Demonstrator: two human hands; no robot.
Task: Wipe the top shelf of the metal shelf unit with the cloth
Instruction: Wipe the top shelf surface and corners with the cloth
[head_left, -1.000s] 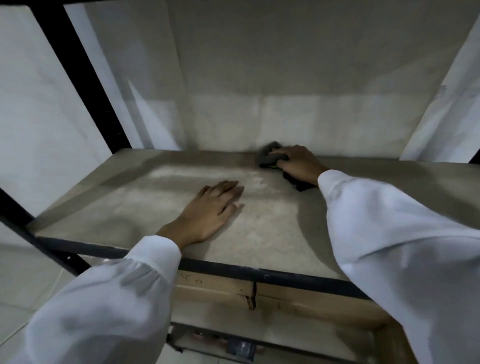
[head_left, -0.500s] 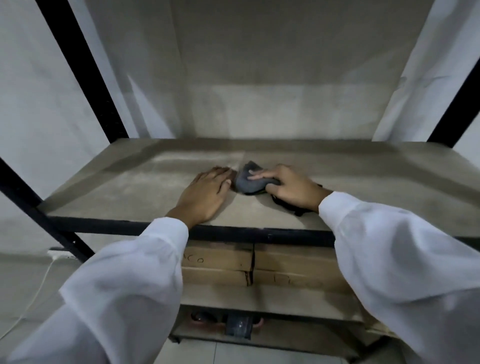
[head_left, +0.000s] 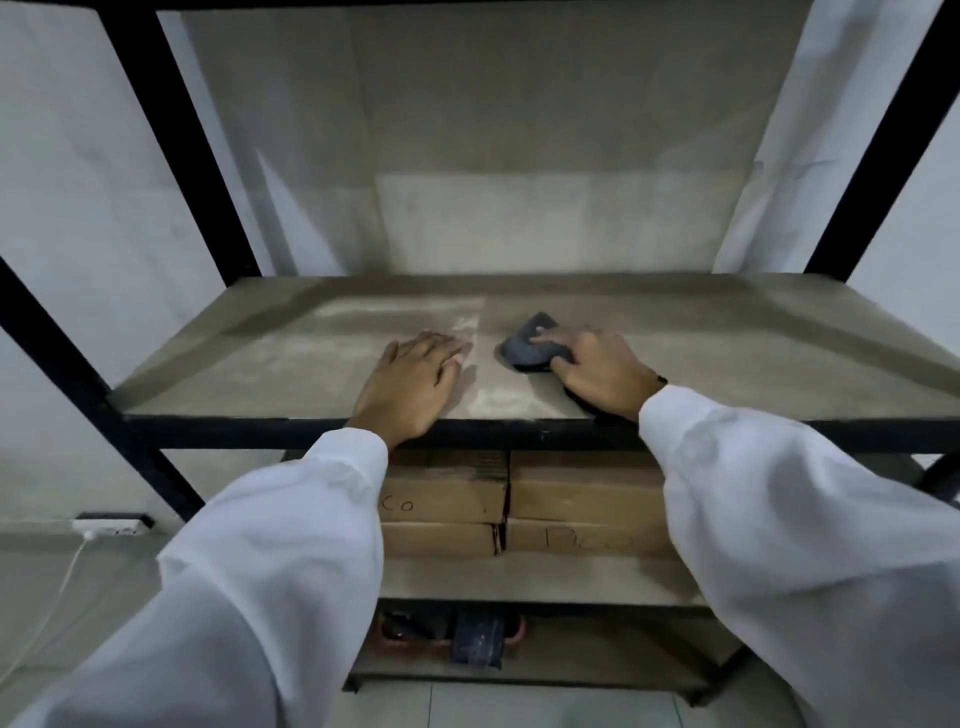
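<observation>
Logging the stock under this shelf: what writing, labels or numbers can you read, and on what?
"CO": handwritten on the upper left cardboard box; anything before it is hidden by the left sleeve.
"PICO": handwritten on the lower right cardboard box, faint.
The cloth and top shelf show no text; power strip too small to tell.

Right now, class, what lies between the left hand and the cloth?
Nothing but a bare, dusty strip of the top shelf separates the left hand from the cloth, in the head view.

Left hand (head_left: 410, 384) flat, palm down, fingers (head_left: 447, 349) straight; right hand (head_left: 602, 371) palm down, fingers curled over the cloth (head_left: 524, 347)
</observation>
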